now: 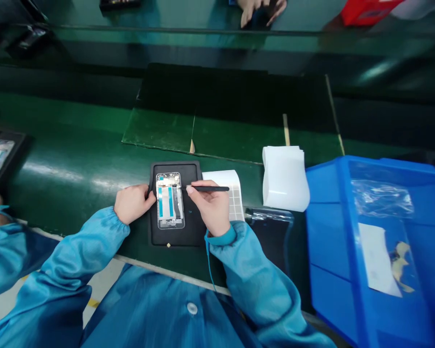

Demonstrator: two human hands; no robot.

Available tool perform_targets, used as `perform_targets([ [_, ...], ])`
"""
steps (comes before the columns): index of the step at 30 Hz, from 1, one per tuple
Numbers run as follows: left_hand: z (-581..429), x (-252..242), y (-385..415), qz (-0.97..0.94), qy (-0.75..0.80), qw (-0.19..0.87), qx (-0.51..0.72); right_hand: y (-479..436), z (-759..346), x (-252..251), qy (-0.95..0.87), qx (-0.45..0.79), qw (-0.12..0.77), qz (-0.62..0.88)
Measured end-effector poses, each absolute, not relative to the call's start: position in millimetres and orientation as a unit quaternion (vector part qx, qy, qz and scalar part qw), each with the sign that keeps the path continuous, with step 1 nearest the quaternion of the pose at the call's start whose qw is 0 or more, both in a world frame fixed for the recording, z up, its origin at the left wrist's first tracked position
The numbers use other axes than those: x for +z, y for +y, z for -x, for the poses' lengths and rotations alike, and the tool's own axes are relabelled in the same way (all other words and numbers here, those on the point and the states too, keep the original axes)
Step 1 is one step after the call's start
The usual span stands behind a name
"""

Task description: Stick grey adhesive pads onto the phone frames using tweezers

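The right hand [215,210] pinches a black tool [212,188], tip at the edge of the opened phone [170,200], left of that grip. Left hand [132,204], hold unclear, meets the left rim of the tray [193,231], green bench [76,166] beyond.

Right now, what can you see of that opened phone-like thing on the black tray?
The phone-like device lies flat on the black tray, its long sides running away from the person. It is a rounded rectangle with its insides showing: small parts at the far end, two teal strips over a pale area, a dark strip right of them. Its edging looks metal or plastic. The left hand is at its left edge; the right hand points a slim dark tool at its right side, contact unclear.
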State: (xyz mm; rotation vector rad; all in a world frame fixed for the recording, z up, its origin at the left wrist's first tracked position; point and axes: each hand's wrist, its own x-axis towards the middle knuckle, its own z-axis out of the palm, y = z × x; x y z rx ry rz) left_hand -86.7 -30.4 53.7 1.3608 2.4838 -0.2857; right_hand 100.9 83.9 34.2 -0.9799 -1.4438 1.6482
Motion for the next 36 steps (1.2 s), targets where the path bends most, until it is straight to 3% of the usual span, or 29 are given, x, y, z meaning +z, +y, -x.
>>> perform_targets([
  [6,167,83,-65,-0.384,0.891,0.093,-0.225,87,-144,56,-0.599,0.591,0.398,0.365],
  [9,205,100,-79,-0.306,0.912,-0.027,-0.273,99,-162,51,-0.609,0.555,0.415,0.385],
  [12,202,104,-71,-0.307,0.920,-0.141,-0.197,111,-171,37,-0.604,0.525,0.436,0.411],
  [14,175,93,-53,-0.375,0.915,-0.115,-0.090,116,-171,27,-0.603,0.506,0.449,0.423],
  [18,95,50,8,-0.581,0.799,0.076,0.133,113,-169,10,-0.658,0.450,0.455,0.397],
  [21,47,20,52,-0.645,0.722,0.112,0.225,107,-170,4,-0.732,0.371,0.457,0.342],
  [27,16,7,91,-0.685,0.692,0.112,0.197,99,-173,8,-0.843,0.203,0.454,0.206],
  [36,12,6,91,-0.684,0.682,0.134,0.222,103,-178,4,-0.880,0.109,0.427,0.176],
])
